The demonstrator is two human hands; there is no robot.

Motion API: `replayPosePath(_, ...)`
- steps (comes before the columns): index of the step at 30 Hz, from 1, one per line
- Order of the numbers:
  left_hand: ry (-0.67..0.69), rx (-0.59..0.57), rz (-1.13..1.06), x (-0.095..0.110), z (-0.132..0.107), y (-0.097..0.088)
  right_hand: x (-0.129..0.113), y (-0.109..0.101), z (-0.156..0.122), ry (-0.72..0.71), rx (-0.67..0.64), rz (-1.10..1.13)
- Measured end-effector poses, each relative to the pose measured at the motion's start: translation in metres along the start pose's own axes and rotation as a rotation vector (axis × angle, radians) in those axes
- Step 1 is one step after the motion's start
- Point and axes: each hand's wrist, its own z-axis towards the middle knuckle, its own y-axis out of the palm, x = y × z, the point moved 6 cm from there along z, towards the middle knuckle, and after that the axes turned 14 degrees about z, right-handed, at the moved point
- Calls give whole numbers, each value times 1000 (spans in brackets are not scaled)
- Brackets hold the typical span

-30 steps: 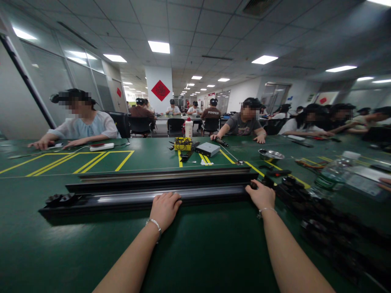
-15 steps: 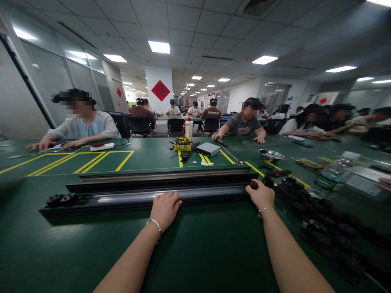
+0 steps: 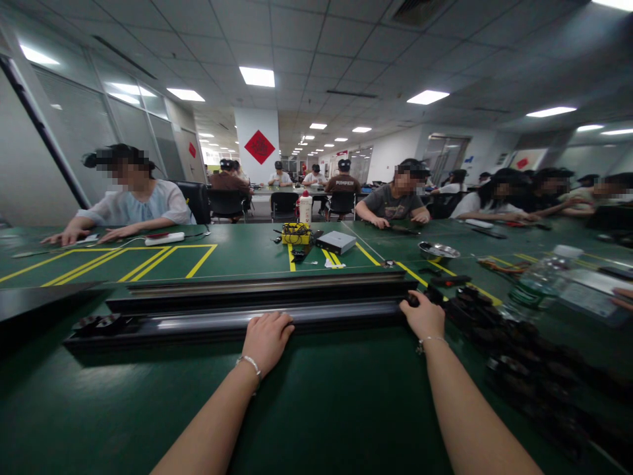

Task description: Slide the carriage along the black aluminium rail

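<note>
- At the far left, a dark flat panel juts in from the edge, above the green table; beyond it sits a co-worker in a pale blue top, both hands down on the tabletop
- A black fitting with round parts sits at the left end of the long black rail; the rail lies crosswise on the table in front of the person, its upper face shiny
- The left hand lies over the rail's near edge around mid-length, fingers together and bent; whether it grips or merely rests, I cannot tell
- Just behind runs a thinner dark strip, roughly parallel; farther back stand a yellow box heaped with cables and a grey box
- The right hand is at the rail's right end, thumb and fingers narrowed round a small dark piece
- Farther right are a metal bowl, a heap of black parts and a clear bottle
</note>
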Motion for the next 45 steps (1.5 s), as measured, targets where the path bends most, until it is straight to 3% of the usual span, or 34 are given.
replayPosePath(8, -3, -3, 6, 0, 0, -2, 1, -4, 0, -32, 48, -20)
replayPosePath(15, -8, -9, -1, 0, 0, -2, 19, -1, -1, 59, 130, -11)
replayPosePath(30, -12, -29, -6, -1, 0, -2, 13, 2, 2, -18, -139, -139)
replayPosePath(45, -14, -12, -8, -2, -1, 1, 12, 1, 5, -34, -103, -70)
